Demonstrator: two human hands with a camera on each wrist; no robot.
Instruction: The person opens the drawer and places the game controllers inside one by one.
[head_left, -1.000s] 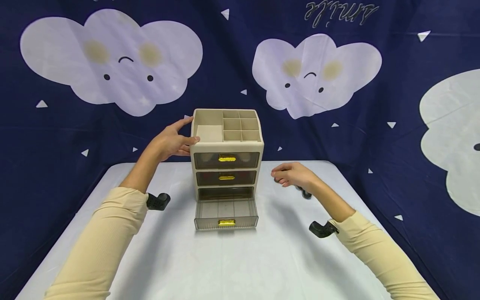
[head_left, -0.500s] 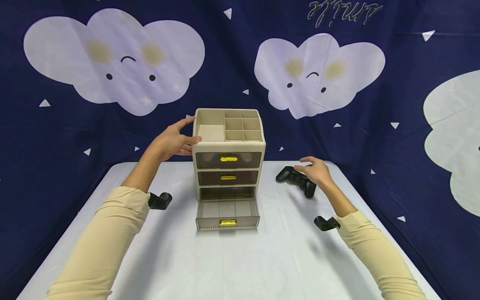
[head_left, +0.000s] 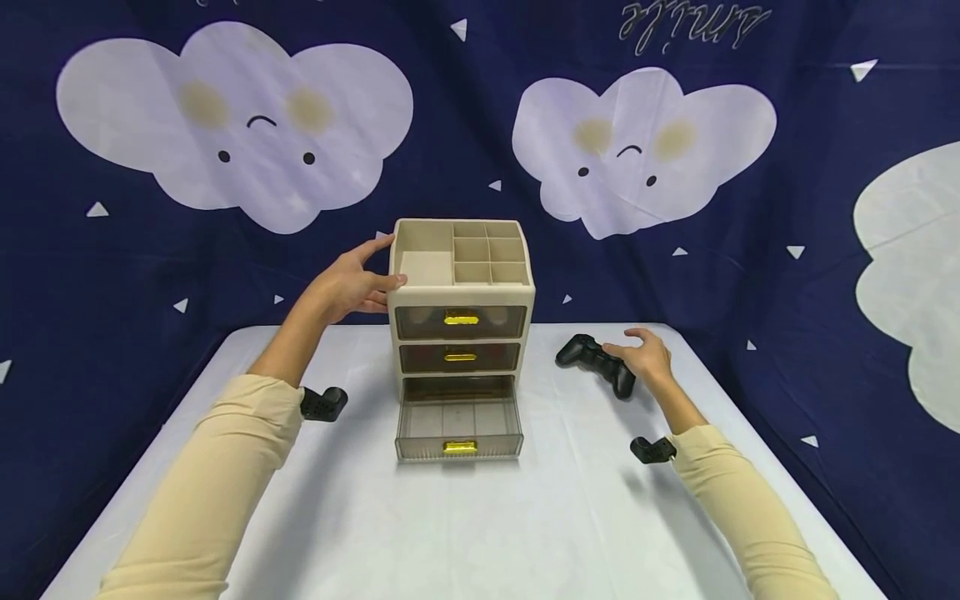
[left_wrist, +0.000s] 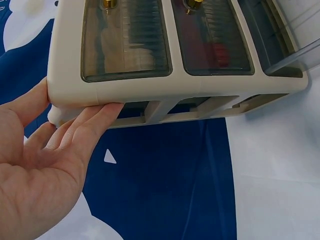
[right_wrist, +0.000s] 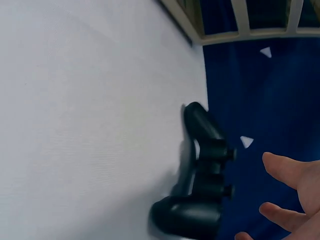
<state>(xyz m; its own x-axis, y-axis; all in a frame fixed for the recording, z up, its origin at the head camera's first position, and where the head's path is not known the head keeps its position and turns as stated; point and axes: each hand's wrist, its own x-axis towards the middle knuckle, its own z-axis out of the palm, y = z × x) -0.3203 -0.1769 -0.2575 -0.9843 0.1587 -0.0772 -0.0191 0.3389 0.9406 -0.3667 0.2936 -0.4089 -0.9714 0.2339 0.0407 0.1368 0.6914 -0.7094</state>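
A cream desktop drawer organizer (head_left: 461,296) stands on the table, its lowest clear drawer (head_left: 420,448) pulled out with no contents showing. My left hand (head_left: 347,287) holds the organizer's upper left side, thumb over the rim; the left wrist view shows its fingers (left_wrist: 102,117) against the side wall. To the right lies a black game controller (head_left: 596,362) at a slant on the tabletop. Close over its right end is my right hand (head_left: 651,354), fingers spread and relaxed, with nothing in them. In the right wrist view a gap separates its fingertips (right_wrist: 272,160) from the controller.
Two upper drawers with gold handles (head_left: 461,318) are closed; something red (left_wrist: 220,54) shows through the middle one. The organizer's top has several compartments (head_left: 471,248). A dark blue cloud-print cloth (head_left: 457,108) hangs behind the white table (head_left: 450,533).
My right hand has moved right and opened its fingers, uncovering the game controller on the table. The left hand stays on the organizer. The whole head view has drifted slightly.
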